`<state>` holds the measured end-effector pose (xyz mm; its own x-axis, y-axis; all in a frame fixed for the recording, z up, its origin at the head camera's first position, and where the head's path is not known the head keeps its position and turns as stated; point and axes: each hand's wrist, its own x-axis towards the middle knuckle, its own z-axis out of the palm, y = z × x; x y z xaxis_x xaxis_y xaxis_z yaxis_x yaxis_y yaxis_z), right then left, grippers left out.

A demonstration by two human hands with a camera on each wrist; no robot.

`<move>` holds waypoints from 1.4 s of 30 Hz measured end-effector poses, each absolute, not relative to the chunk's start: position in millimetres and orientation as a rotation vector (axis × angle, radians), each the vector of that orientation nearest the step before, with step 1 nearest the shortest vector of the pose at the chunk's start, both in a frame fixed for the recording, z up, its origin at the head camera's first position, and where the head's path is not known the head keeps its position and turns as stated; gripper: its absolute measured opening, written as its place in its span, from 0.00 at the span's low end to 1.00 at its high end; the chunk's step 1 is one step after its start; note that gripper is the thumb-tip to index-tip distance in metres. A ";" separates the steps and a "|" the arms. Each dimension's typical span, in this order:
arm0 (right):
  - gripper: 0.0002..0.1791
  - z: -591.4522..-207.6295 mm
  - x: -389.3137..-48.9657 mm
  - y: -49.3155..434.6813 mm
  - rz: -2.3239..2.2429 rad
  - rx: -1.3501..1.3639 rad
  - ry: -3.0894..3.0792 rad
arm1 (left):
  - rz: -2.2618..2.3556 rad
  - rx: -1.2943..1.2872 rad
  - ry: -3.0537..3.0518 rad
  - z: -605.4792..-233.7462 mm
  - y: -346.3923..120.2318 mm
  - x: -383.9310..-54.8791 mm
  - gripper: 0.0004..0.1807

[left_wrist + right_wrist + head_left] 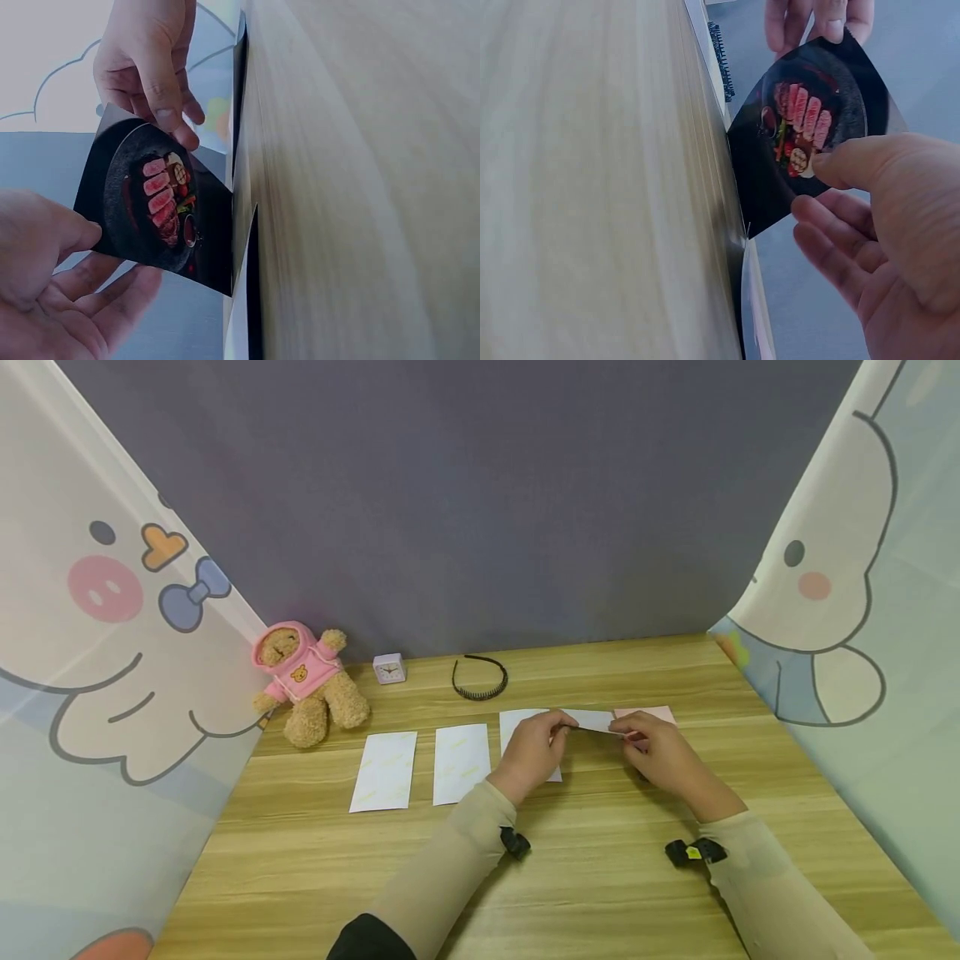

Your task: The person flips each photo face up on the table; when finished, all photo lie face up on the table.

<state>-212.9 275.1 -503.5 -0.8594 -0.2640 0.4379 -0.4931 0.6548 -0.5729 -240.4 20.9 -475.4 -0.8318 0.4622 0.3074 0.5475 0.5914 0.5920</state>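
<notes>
Between my two hands is a photo card (171,202), its glossy dark face printed with sliced steak on a round plate. The card stands tilted up from the table, its lower edge at or close to the wood; its pale back shows in the head view. My left hand (534,752) pinches one end, with the thumb on the printed side. At the other end my right hand (663,762) pinches it between thumb and fingers. Partly behind the left hand lies a white card (517,722). A pale pink sheet (654,713) lies just beyond the right hand.
Two more white cards, one far left (383,772) and one nearer (461,765), lie flat in the row. Along the back are a black toothed headband (482,694), a small white clock (389,669) and a teddy bear (309,681) in pink. Printed curtains flank the wooden table (600,877).
</notes>
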 end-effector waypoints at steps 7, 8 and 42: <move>0.18 -502.3 -213.5 274.9 1.025 0.613 -2.444 | -1.123 -0.832 -2.634 -469.1 19.7 -237.3 0.11; 0.19 -502.1 -214.0 274.8 1.010 0.610 -2.432 | -1.126 -0.826 -2.624 -467.8 19.5 -236.9 0.11; 0.01 -487.4 -201.6 266.1 1.223 0.370 -2.430 | -1.479 -0.695 -2.658 -455.4 10.5 -237.1 0.22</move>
